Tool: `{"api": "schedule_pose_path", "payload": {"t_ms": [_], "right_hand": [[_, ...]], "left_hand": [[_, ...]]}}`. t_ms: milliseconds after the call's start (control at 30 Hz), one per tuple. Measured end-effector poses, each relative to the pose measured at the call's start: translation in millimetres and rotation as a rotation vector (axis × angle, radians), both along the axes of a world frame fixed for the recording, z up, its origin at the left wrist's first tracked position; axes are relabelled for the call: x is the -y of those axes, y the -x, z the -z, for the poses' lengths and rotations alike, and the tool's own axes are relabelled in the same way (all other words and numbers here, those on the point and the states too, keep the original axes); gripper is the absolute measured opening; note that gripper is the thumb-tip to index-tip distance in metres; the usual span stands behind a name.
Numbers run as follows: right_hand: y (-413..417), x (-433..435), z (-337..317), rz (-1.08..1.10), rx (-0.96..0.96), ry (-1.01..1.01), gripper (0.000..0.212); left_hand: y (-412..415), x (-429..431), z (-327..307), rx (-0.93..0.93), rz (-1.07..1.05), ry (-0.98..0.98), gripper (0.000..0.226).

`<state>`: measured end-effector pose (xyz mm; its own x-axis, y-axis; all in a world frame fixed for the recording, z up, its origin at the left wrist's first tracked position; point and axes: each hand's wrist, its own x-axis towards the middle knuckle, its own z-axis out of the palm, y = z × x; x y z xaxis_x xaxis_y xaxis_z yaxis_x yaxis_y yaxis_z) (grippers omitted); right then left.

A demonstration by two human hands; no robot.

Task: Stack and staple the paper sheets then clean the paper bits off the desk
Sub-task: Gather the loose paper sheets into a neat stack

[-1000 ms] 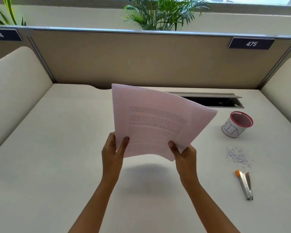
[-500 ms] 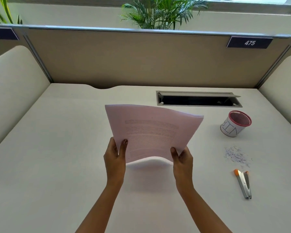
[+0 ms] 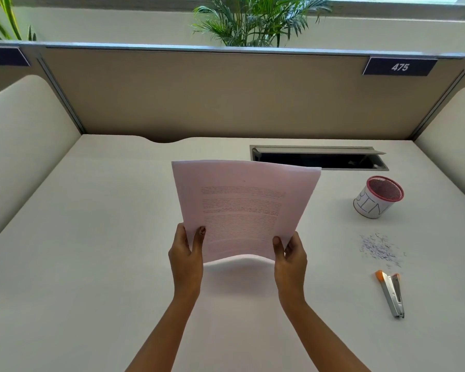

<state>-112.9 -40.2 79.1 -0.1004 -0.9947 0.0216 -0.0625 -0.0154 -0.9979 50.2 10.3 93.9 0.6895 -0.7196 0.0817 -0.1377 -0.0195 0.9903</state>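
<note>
I hold a stack of printed paper sheets [image 3: 242, 208] upright above the middle of the desk, its lower edge bowed and lifted off the surface. My left hand [image 3: 186, 253] grips the bottom left corner, thumb in front. My right hand [image 3: 290, 255] grips the bottom right corner the same way. A small heap of paper bits [image 3: 380, 249] lies on the desk to the right. Just in front of it lies a silver stapler [image 3: 391, 294] with an orange tip. A small white bin [image 3: 377, 197] with a red mesh rim stands behind the bits.
An open cable hatch [image 3: 317, 158] is sunk into the desk [image 3: 91, 251] at the back right. Beige partition walls [image 3: 199, 95] close the desk at the back and both sides. Plants stand beyond the partition.
The sheets have come down from a higher, tilted pose to a lower, straighter one near the desk. Both hands kept their grip on the bottom corners.
</note>
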Motion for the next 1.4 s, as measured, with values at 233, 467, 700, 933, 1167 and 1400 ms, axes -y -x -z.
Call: {"api": "schedule_pose_path", "payload": {"t_ms": [233,467,700,933,1167,1400], "right_hand": [[3,-5,20,-0.04,-0.079,-0.072,0.02],[13,-6,36,-0.043,-0.231,-0.077,0.016],[24,-8,31,-0.046,-0.125,-0.144,0.019],[36,-7,18,-0.073,0.201,-0.457,0.024],[56,29,-13,-0.184,0.258,-0.253,0.026],[76,70,-61,-0.281,-0.091,-0.058,0.052]], "left_hand": [[-3,-3,20,-0.025,0.064,-0.092,0.019],[-9,-6,29,0.061,0.082,-0.173,0.008],[-23,-5,26,0.042,0.086,-0.222,0.015],[-30,-10,26,-0.163,0.104,-0.248,0.015],[-51,-10,2,0.103,0.278,-0.293,0.009],[-67,1,-18,0.386,0.368,-0.295,0.01]]}}
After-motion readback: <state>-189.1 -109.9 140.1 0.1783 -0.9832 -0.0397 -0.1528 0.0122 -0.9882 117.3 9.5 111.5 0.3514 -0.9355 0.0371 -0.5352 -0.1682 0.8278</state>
